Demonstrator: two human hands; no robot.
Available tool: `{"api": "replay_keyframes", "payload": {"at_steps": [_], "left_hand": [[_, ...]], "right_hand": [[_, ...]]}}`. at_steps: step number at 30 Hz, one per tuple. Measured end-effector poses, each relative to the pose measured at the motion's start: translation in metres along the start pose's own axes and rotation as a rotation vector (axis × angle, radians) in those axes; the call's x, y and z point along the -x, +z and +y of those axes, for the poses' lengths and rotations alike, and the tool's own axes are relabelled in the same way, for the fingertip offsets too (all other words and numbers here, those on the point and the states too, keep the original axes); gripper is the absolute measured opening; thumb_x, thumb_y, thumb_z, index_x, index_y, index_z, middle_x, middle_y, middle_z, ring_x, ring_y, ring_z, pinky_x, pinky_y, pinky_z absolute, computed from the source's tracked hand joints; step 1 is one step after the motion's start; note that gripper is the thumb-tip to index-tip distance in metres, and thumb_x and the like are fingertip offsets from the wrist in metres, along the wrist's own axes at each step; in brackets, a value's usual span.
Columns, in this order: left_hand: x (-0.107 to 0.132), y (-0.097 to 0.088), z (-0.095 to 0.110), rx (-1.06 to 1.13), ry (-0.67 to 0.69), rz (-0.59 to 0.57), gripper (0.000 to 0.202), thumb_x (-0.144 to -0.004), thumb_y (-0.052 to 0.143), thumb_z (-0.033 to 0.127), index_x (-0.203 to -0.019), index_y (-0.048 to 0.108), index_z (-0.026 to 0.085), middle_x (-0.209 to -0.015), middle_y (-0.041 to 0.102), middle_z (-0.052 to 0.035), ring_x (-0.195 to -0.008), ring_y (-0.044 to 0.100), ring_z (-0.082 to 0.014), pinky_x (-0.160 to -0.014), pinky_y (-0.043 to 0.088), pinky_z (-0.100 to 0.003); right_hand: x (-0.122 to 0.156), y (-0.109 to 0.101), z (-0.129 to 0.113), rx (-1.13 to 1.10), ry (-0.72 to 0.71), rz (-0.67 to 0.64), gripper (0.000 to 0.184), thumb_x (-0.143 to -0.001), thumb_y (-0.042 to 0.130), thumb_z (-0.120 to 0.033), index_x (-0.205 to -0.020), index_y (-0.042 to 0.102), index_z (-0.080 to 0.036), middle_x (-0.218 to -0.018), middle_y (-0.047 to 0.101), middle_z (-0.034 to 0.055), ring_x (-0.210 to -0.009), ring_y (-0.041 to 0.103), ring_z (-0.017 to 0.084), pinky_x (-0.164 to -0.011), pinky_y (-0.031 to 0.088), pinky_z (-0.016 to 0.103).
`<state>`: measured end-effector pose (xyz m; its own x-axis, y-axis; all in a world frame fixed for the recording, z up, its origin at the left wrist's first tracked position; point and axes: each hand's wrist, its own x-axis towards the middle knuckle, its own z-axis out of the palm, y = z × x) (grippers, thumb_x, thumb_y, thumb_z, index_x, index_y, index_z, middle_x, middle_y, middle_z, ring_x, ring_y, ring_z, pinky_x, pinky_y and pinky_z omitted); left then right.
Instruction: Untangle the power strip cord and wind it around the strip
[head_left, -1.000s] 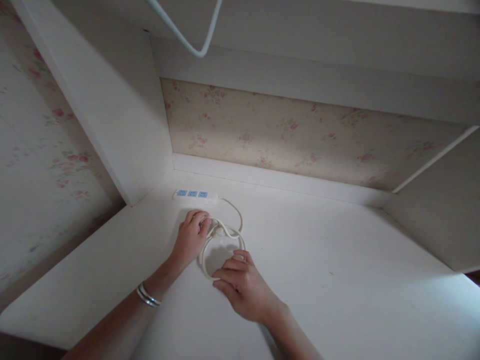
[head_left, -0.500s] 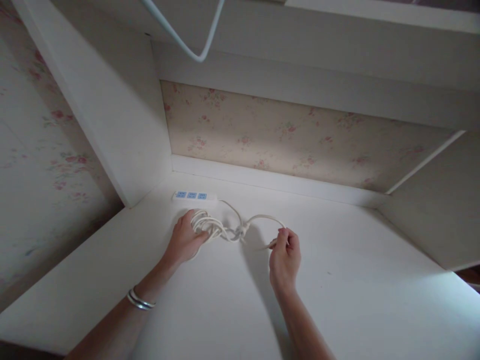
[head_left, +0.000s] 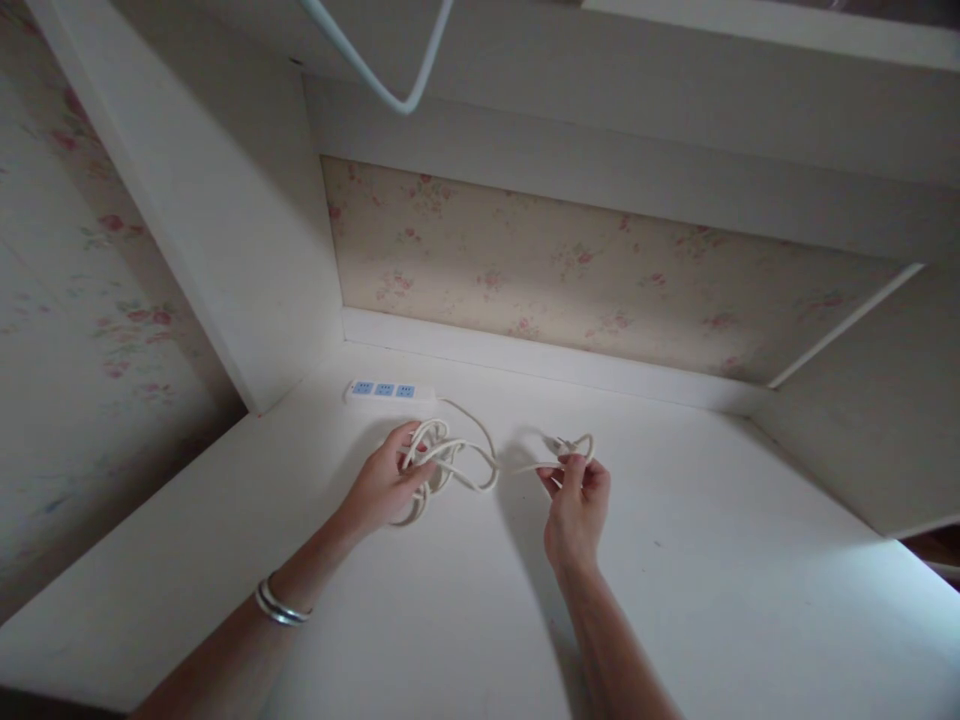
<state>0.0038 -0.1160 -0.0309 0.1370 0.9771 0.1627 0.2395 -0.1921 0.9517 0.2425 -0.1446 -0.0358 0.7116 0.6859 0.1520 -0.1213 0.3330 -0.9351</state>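
Note:
A white power strip (head_left: 391,392) with blue socket faces lies near the back of the white desk. Its cream cord (head_left: 471,468) runs out to the right and gathers in loose loops. My left hand (head_left: 386,475) is closed around the bundled loops, just in front of the strip. Over to the right, my right hand (head_left: 577,505) pinches the cord close to its end. The plug (head_left: 562,446) shows just above those fingertips, its prongs pointing left.
The white desk (head_left: 450,620) has a low ledge (head_left: 525,355) along its back. White side panels (head_left: 217,210) enclose it, with flowered wallpaper (head_left: 487,250) behind. A pale bent rod or wire (head_left: 405,100) hangs overhead at the top.
My right hand has drawn the plug end away from the cord bundle to the right. The knot-like gather between the hands has come apart. My left hand moved slightly right with the loops.

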Motion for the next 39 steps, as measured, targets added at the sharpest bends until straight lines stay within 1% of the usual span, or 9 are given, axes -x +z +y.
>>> {"api": "replay_keyframes", "payload": {"at_steps": [4, 11, 19, 23, 26, 29, 32, 36, 39], "left_hand": [[0.003, 0.001, 0.009, 0.181, -0.07, -0.101, 0.059, -0.077, 0.066, 0.033, -0.13, 0.041, 0.021, -0.106, 0.063, -0.0079, -0.082, 0.066, -0.0188, -0.067, 0.054, -0.03], [0.005, 0.002, 0.013, 0.265, -0.055, -0.182, 0.06, -0.076, 0.067, 0.028, -0.131, 0.042, 0.02, -0.106, 0.066, -0.0094, -0.091, 0.066, -0.0213, -0.071, 0.053, -0.03], [-0.002, 0.003, 0.002, 0.176, -0.063, 0.003, 0.047, -0.071, 0.064, 0.019, -0.117, 0.053, 0.019, -0.108, 0.067, -0.0065, -0.098, 0.065, -0.0217, -0.085, 0.049, -0.034], [-0.004, 0.001, 0.005, 0.231, -0.08, 0.04, 0.049, -0.065, 0.069, 0.019, -0.11, 0.051, 0.018, -0.115, 0.065, -0.0087, -0.102, 0.063, -0.0244, -0.083, 0.05, -0.036], [0.0, 0.001, 0.01, 0.289, -0.112, -0.108, 0.052, -0.066, 0.07, 0.02, -0.113, 0.047, 0.02, -0.113, 0.067, -0.0095, -0.092, 0.066, -0.023, -0.074, 0.051, -0.033], [0.005, 0.002, 0.015, 0.304, -0.105, -0.223, 0.052, -0.07, 0.069, 0.021, -0.117, 0.045, 0.022, -0.111, 0.068, -0.0104, -0.093, 0.066, -0.0227, -0.073, 0.05, -0.031], [0.009, 0.004, 0.017, 0.298, -0.086, -0.225, 0.05, -0.071, 0.07, 0.023, -0.116, 0.047, 0.022, -0.113, 0.067, -0.011, -0.095, 0.066, -0.0225, -0.074, 0.049, -0.03], [0.01, 0.007, 0.018, 0.337, -0.086, -0.209, 0.049, -0.073, 0.071, 0.027, -0.115, 0.046, 0.021, -0.106, 0.069, -0.0096, -0.075, 0.064, -0.0167, -0.065, 0.048, -0.028], [0.01, 0.007, 0.019, 0.352, -0.081, -0.198, 0.046, -0.075, 0.07, 0.032, -0.114, 0.047, 0.02, -0.096, 0.07, -0.0072, -0.062, 0.058, -0.0116, -0.057, 0.045, -0.024]], "right_hand": [[0.0, 0.002, 0.0, -0.111, 0.032, -0.04, 0.03, -0.084, 0.06, -0.048, -0.093, 0.049, -0.021, -0.092, 0.061, -0.0031, -0.067, 0.063, 0.007, -0.079, 0.056, 0.037], [0.001, 0.003, -0.002, -0.241, 0.083, -0.107, 0.028, -0.083, 0.064, -0.044, -0.094, 0.049, -0.023, -0.094, 0.062, -0.0034, -0.074, 0.065, 0.008, -0.086, 0.054, 0.036], [-0.002, 0.004, -0.009, -0.383, 0.215, -0.149, 0.032, -0.077, 0.072, -0.041, -0.092, 0.049, -0.025, -0.092, 0.064, -0.0055, -0.073, 0.067, 0.009, -0.078, 0.057, 0.031], [-0.006, 0.001, -0.01, -0.457, 0.261, -0.119, 0.03, -0.076, 0.074, -0.037, -0.09, 0.05, -0.025, -0.09, 0.065, -0.006, -0.074, 0.067, 0.009, -0.081, 0.058, 0.031], [-0.014, -0.004, -0.009, -0.541, 0.337, -0.078, 0.027, -0.076, 0.074, -0.032, -0.086, 0.05, -0.024, -0.088, 0.065, -0.0056, -0.078, 0.067, 0.009, -0.086, 0.057, 0.032], [-0.022, -0.009, -0.006, -0.587, 0.399, -0.029, 0.023, -0.077, 0.073, -0.029, -0.08, 0.051, -0.022, -0.086, 0.065, -0.0042, -0.078, 0.067, 0.008, -0.086, 0.058, 0.031], [-0.026, -0.011, -0.005, -0.61, 0.424, -0.023, 0.021, -0.078, 0.072, -0.027, -0.078, 0.053, -0.02, -0.083, 0.065, -0.0035, -0.075, 0.066, 0.008, -0.086, 0.058, 0.03], [-0.024, -0.009, -0.005, -0.63, 0.491, -0.034, 0.017, -0.079, 0.071, -0.025, -0.08, 0.055, -0.02, -0.082, 0.065, -0.0047, -0.066, 0.064, 0.005, -0.086, 0.058, 0.03], [-0.023, -0.008, -0.005, -0.62, 0.535, -0.038, 0.014, -0.082, 0.068, -0.024, -0.081, 0.055, -0.02, -0.078, 0.064, -0.0062, -0.06, 0.061, 0.003, -0.081, 0.059, 0.025]]}}
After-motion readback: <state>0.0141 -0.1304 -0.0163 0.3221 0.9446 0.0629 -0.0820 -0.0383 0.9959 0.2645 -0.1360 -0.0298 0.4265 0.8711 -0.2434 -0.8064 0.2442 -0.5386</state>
